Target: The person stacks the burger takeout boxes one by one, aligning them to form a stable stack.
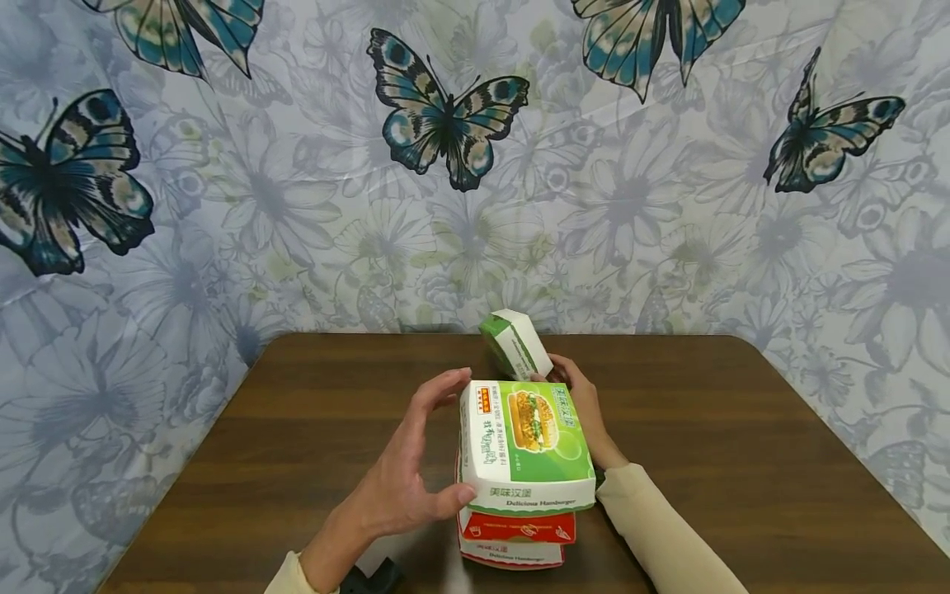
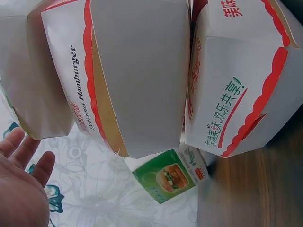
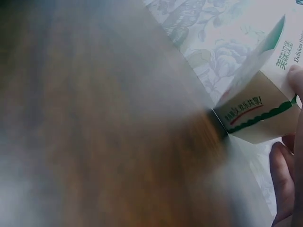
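Note:
Three hamburger boxes stand stacked on the wooden table: a green-and-white box (image 1: 545, 462) on top, a red box (image 1: 523, 527) under it and a white-and-red box (image 1: 512, 556) at the bottom. My left hand (image 1: 404, 474) is at the left side of the top box, thumb and fingers spread, fingertips right at its edge. In the left wrist view, the left hand's fingers (image 2: 41, 169) are nearly straight beside that box. Behind the stack, my right hand (image 1: 582, 404) pinches another green-and-white hamburger box (image 1: 523, 342), which is tilted. Its side (image 3: 255, 111) shows in the right wrist view.
The brown wooden table (image 1: 705, 429) extends on both sides of the stack. A butterfly-printed cloth (image 1: 631, 231) hangs behind its far edge. A small dark object (image 1: 374, 576) lies at the front, by the left wrist.

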The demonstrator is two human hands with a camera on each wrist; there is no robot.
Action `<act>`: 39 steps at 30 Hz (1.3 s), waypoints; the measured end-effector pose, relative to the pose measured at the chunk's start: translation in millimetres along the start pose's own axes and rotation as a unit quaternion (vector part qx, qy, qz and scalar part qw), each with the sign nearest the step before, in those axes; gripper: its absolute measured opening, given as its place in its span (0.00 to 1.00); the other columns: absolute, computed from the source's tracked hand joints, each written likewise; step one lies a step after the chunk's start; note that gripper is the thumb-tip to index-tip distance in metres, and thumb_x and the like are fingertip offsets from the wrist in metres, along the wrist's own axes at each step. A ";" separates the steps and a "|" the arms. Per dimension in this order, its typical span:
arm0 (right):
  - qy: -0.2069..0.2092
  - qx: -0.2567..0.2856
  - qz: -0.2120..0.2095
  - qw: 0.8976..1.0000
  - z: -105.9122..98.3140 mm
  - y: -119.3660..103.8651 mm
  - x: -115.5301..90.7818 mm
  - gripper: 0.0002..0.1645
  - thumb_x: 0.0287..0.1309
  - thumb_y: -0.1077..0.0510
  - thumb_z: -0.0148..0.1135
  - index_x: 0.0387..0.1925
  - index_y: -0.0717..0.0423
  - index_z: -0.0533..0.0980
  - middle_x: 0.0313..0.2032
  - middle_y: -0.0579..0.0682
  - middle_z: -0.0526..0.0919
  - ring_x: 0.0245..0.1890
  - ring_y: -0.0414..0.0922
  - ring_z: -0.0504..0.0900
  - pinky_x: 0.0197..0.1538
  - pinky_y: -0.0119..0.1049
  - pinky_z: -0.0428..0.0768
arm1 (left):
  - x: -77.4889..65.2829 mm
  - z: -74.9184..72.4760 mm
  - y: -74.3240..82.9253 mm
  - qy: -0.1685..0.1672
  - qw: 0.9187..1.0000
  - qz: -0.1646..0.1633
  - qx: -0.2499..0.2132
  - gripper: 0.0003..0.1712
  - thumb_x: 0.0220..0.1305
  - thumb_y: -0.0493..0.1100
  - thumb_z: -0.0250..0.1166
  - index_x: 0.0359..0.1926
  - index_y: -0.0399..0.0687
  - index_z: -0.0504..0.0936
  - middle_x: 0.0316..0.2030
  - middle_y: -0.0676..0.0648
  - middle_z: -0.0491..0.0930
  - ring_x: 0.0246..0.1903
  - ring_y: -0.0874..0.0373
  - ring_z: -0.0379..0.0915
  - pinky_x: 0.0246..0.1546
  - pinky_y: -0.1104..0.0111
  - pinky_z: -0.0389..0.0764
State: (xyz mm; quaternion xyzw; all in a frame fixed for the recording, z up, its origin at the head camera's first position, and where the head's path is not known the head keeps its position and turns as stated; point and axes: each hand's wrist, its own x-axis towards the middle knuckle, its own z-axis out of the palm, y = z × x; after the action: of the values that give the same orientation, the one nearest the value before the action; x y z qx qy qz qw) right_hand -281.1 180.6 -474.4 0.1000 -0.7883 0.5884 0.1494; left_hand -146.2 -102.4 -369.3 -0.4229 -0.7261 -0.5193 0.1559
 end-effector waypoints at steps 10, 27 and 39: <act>-0.038 -0.077 -0.027 0.996 -21.8 3.5 -18.3 0.32 0.71 0.63 0.60 0.74 0.61 0.66 0.61 0.63 0.82 0.57 0.57 0.84 0.53 0.27 0.79 | 1.6 -0.2 0.7 0.005 1.000 0.017 0.007 0.53 0.66 0.65 0.63 0.79 0.43 0.51 0.77 0.44 0.58 0.72 0.47 0.60 0.72 0.57 0.65; -0.122 -0.073 0.055 0.988 -54.4 -9.5 -50.1 0.46 0.70 0.59 0.64 0.79 0.58 0.50 0.55 0.66 0.84 0.49 0.51 0.89 0.46 0.31 0.84 | 1.4 -0.7 1.5 0.003 1.000 0.011 0.007 0.53 0.65 0.64 0.64 0.79 0.44 0.50 0.77 0.45 0.56 0.72 0.48 0.58 0.72 0.55 0.64; -0.094 -0.035 -0.013 0.995 -58.5 -2.5 -50.8 0.58 0.65 0.63 0.68 0.83 0.50 0.41 0.79 0.65 0.50 0.76 0.66 0.59 0.71 0.59 0.65 | 3.0 -1.7 -0.2 0.009 0.999 0.034 0.006 0.54 0.65 0.63 0.65 0.78 0.40 0.51 0.77 0.41 0.57 0.72 0.46 0.58 0.73 0.59 0.62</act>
State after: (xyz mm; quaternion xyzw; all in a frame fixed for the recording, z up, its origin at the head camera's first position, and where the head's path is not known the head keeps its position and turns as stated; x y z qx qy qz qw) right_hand -225.9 235.0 -474.7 0.1597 -0.8176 0.5465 0.0853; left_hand -148.5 -102.5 -366.7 -0.4415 -0.7134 -0.5128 0.1823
